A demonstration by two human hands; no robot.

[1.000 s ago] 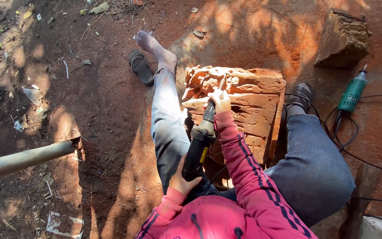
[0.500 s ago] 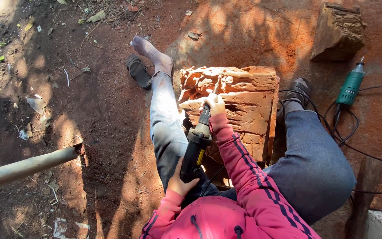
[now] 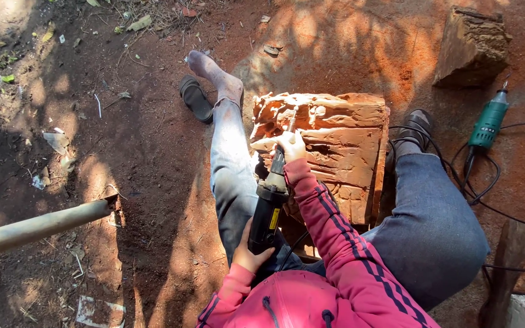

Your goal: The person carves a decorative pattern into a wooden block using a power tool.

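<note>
A reddish carved wooden block [image 3: 335, 143] stands on the ground between my legs. A black power tool [image 3: 270, 203] with a long nose reaches onto the block's upper left part. My left hand [image 3: 251, 255] grips the tool's rear body near my chest. My right hand [image 3: 287, 146] is closed around the tool's front neck, right at the carved surface. Both arms wear pink sleeves with dark stripes. I wear blue jeans; my left foot [image 3: 214, 76] is in a sock beside a dark sandal [image 3: 195, 97].
A green rotary tool [image 3: 488, 121] with black cables [image 3: 475, 188] lies at the right. A rough wood chunk [image 3: 472, 45] sits at the far right top. A grey pipe [image 3: 37, 228] juts in from the left. Red dirt, leaves and scraps cover the ground.
The view has shifted slightly; my hands and the black tool stay at the same spot on the block's upper left.
</note>
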